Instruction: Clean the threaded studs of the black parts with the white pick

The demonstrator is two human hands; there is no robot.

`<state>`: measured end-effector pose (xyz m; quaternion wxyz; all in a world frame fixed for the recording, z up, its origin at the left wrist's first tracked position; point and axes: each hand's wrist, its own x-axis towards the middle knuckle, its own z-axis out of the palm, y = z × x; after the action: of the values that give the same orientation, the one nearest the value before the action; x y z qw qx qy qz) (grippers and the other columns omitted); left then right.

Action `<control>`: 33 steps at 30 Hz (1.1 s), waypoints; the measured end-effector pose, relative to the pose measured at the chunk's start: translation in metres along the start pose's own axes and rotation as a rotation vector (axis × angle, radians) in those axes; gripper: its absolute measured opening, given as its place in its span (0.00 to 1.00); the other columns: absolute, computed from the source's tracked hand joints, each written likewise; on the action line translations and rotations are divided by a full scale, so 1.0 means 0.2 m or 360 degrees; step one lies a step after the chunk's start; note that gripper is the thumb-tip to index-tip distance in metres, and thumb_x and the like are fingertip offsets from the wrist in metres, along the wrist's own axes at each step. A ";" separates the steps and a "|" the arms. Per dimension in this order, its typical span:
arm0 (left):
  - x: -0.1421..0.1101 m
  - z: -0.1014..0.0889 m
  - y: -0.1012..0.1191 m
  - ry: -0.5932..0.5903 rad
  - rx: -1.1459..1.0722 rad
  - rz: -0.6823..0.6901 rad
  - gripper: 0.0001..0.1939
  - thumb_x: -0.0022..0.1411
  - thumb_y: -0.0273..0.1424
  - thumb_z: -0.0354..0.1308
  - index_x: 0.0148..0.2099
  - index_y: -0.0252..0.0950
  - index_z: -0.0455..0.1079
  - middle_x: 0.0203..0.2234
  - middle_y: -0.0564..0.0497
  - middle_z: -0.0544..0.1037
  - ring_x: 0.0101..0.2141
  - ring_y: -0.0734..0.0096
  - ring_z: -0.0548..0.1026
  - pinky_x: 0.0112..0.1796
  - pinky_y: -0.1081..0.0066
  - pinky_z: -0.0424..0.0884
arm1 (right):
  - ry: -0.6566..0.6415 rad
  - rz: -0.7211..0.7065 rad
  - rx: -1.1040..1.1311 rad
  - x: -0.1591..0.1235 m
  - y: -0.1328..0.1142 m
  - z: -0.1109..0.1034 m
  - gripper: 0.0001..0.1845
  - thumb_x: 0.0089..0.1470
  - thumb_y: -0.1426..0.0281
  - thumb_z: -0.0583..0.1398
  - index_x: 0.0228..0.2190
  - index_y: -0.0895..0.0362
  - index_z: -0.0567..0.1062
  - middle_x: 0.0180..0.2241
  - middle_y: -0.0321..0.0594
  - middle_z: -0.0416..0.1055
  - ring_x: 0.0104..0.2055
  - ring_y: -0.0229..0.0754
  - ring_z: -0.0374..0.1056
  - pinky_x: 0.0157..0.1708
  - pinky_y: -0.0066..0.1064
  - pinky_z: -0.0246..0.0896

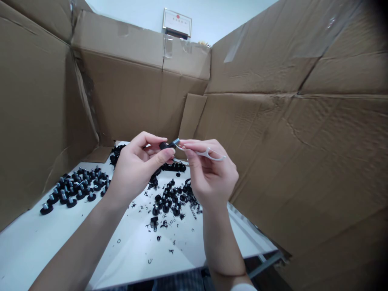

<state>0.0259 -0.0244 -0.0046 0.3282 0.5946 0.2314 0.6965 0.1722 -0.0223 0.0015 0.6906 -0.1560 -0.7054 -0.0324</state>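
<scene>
My left hand [136, 165] is closed, pinching a small black knob with a silver metal stud [176, 142] between thumb and fingers. The stud points to the right and slightly up. My right hand [214, 178] grips a thin white plastic tool [209, 153] with a curved, forked end. Its near tip lies close to the stud; whether they touch, I cannot tell. A thin metal loop [181, 162] shows just below, between the two hands. Both hands are raised above the white table [121, 266], and the knob is partly hidden by my left fingers.
Several black knobs with upright metal studs [72, 188] stand at the left. More black knobs [166, 198] lie in the middle, beside small coiled springs [194, 210] and scattered tiny rings. Tall cardboard walls [136, 93] enclose the back and both sides.
</scene>
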 end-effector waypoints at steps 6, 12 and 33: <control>0.00 0.00 0.00 0.0002 0.0009 -0.0006 0.11 0.55 0.33 0.68 0.38 0.38 0.70 0.27 0.55 0.78 0.27 0.74 0.79 0.33 0.72 0.77 | -0.0012 0.0041 0.0047 0.00 0.00 0.00 0.10 0.56 0.78 0.60 0.35 0.52 0.77 0.37 0.39 0.78 0.39 0.41 0.75 0.38 0.39 0.75; 0.00 0.01 0.01 0.0018 0.0007 0.0004 0.10 0.53 0.30 0.68 0.36 0.37 0.71 0.25 0.56 0.77 0.26 0.74 0.78 0.32 0.73 0.77 | 0.0012 -0.0072 -0.0055 -0.01 0.01 0.00 0.13 0.54 0.80 0.60 0.36 0.52 0.77 0.36 0.38 0.78 0.39 0.40 0.74 0.37 0.37 0.74; -0.02 0.02 0.03 0.0101 0.0409 0.0169 0.09 0.52 0.31 0.68 0.36 0.38 0.73 0.31 0.55 0.75 0.29 0.78 0.74 0.32 0.78 0.72 | 0.0067 -0.0065 -0.0104 -0.02 0.03 0.03 0.10 0.56 0.79 0.59 0.36 0.53 0.76 0.32 0.36 0.75 0.34 0.35 0.72 0.32 0.31 0.74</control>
<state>0.0287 -0.0312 -0.0028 0.2046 0.6208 0.2973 0.6959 0.1676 -0.0155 -0.0032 0.6992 -0.1634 -0.6922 -0.0727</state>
